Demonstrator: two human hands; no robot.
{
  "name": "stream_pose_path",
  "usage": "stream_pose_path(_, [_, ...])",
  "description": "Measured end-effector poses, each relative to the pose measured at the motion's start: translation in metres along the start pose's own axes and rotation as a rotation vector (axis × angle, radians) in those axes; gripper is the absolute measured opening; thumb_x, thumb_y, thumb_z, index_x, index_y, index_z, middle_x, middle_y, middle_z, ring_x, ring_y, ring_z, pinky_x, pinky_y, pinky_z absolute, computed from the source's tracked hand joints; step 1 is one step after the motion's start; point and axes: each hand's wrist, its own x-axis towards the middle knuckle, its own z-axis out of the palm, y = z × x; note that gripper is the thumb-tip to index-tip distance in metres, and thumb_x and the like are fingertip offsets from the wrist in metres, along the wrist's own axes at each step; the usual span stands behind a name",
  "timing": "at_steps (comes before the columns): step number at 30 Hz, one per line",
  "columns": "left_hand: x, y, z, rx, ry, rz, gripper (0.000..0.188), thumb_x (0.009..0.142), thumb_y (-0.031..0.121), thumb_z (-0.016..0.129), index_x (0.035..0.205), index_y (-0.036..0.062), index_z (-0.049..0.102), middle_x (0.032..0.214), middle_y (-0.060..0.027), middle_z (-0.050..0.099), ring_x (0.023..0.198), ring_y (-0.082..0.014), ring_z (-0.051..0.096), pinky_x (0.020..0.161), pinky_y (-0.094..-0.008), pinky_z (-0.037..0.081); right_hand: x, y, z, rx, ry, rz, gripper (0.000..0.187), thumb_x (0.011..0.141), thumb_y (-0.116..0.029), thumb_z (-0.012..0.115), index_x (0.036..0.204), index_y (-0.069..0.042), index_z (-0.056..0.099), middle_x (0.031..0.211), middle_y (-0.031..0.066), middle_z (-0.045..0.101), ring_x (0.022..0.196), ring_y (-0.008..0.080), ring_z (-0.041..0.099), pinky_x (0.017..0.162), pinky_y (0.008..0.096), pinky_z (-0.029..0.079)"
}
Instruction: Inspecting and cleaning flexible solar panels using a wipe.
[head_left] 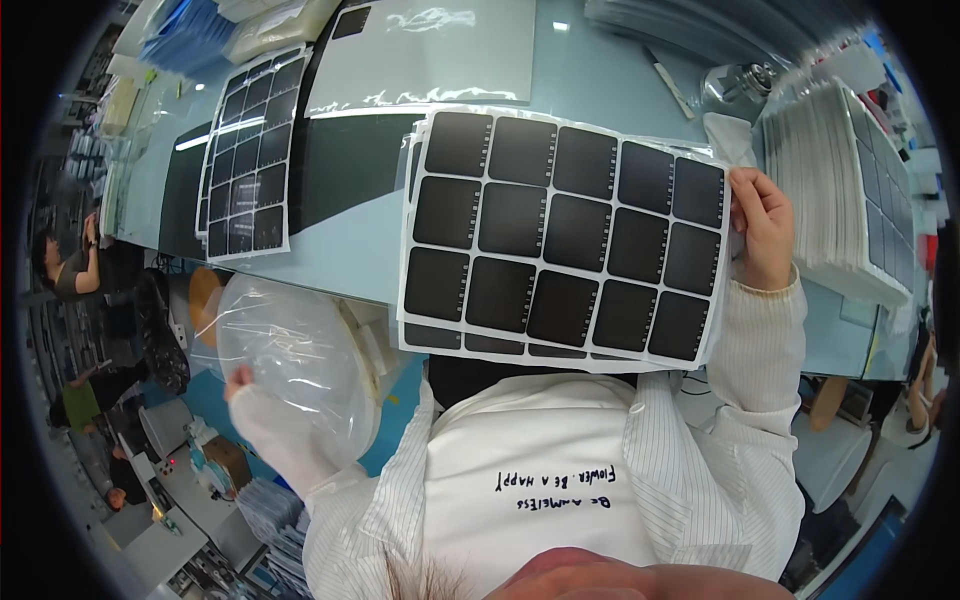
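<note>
While the right hand (766, 230) pinches black-squared sheets (575, 232), I cannot tell whether the left hand (238, 383) grips anything.

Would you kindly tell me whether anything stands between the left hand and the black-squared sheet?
In this view, a round plastic-covered bundle lies between the left hand and the sheet; whether it truly blocks the way, I cannot tell.

Between the printed sheets (250, 150) on your left and the black-square sheet (545, 240), a strip of tabletop (345, 255) is running open to you. The sheet stack (815, 180) is crowding your right hand (762, 225). Clear plastic sheeting (300, 345) is bulging beside your left hand (238, 382), possibly touching it; the blur is hiding that.
</note>
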Motion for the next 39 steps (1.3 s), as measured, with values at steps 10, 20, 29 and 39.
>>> stream_pose_path(10, [-0.163, 0.420, 0.021, -0.321, -0.208, 1.143, 0.007, 0.071, 0.001, 0.066, 0.076, 0.0017, 0.062, 0.079, -0.0075, 0.058, 0.075, -0.0204, 0.054, 0.073, -0.0283, 0.042, -0.016, -0.031, -0.022, -0.260, -0.228, 0.172, 0.016, 0.083, -0.014, 0.060, 0.091, 0.000, 0.062, 0.065, -0.0017, 0.053, 0.049, 0.0022, 0.040, 0.042, 0.0162, 0.028])
stream_pose_path(20, [-0.177, 0.470, 0.054, -0.259, -0.513, 1.240, 0.008, 0.072, 0.004, 0.060, 0.067, 0.0017, 0.054, 0.063, -0.0058, 0.050, 0.062, -0.0204, 0.048, 0.071, -0.0307, 0.038, -0.019, -0.032, -0.006, -0.322, -0.129, 0.164, 0.012, 0.083, -0.012, 0.061, 0.087, -0.001, 0.063, 0.065, 0.0004, 0.056, 0.046, 0.0026, 0.042, 0.039, 0.0158, 0.028])
stream_pose_path(29, [-0.184, 0.465, 0.063, -0.445, -0.809, 0.875, 0.014, 0.077, 0.008, 0.059, 0.067, 0.0007, 0.052, 0.061, -0.0050, 0.047, 0.062, -0.0156, 0.042, 0.064, -0.0283, 0.037, -0.033, -0.054, -0.002, -0.420, -0.237, 0.182, 0.012, 0.085, -0.010, 0.056, 0.084, 0.001, 0.061, 0.060, 0.0004, 0.054, 0.042, 0.0026, 0.038, 0.038, 0.0159, 0.026])
stream_pose_path(39, [-0.190, 0.462, 0.040, -0.584, -1.035, 0.794, 0.013, 0.076, 0.004, 0.054, 0.065, -0.0011, 0.049, 0.062, -0.0030, 0.044, 0.058, -0.0109, 0.038, 0.057, -0.0234, 0.032, -0.048, -0.059, -0.017, -0.046, -0.197, 0.244, 0.019, 0.084, -0.013, 0.056, 0.070, -0.001, 0.052, 0.057, 0.0027, 0.054, 0.037, 0.0035, 0.038, 0.036, 0.0165, 0.026])
